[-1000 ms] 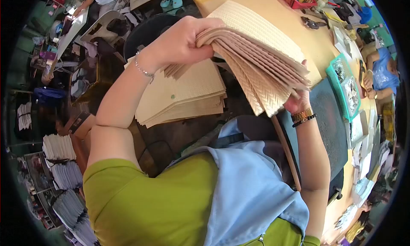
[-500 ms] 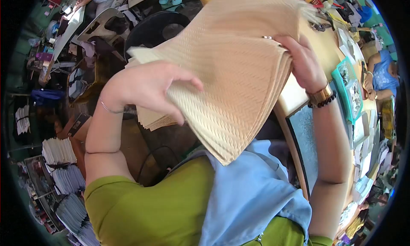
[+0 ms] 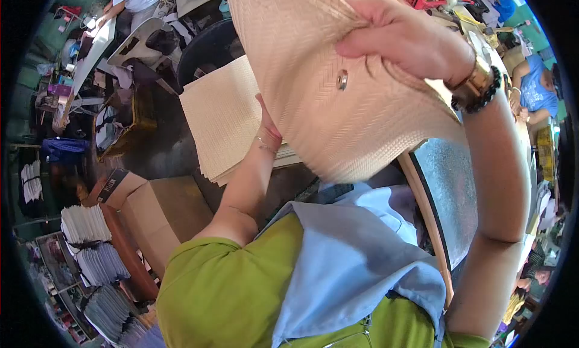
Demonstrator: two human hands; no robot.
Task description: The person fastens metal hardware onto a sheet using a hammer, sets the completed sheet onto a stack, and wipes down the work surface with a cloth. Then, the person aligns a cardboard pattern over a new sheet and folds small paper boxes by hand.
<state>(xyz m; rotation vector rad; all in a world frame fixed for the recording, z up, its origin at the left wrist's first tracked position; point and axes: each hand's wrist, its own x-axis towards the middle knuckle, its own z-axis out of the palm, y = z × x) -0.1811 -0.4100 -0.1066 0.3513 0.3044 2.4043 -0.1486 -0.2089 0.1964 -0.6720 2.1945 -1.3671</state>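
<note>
My right hand (image 3: 404,37) is closed on a large beige woven sheet (image 3: 313,88) with a herringbone pattern, bending it near its top right edge. A small silver metal piece (image 3: 342,80) shows against the sheet; whether it is a ring I cannot tell. My left hand (image 3: 269,123) is at the sheet's left edge, and its fingers are mostly hidden behind it. Behind that hand lies a stack of similar woven sheets (image 3: 220,112). Whether the right hand holds one sheet or more is unclear.
A worktable with a grey panel (image 3: 443,191) runs along my right. An open cardboard box (image 3: 160,212) stands at lower left, near bundled stacks (image 3: 99,254). A black round tub (image 3: 208,49) is beyond the stack. Co-workers sit at upper left and far right.
My right hand has raised and bent the woven sheet, turning it toward the upper right. The left hand has moved right, behind the sheet's edge, uncovering more of the stack.
</note>
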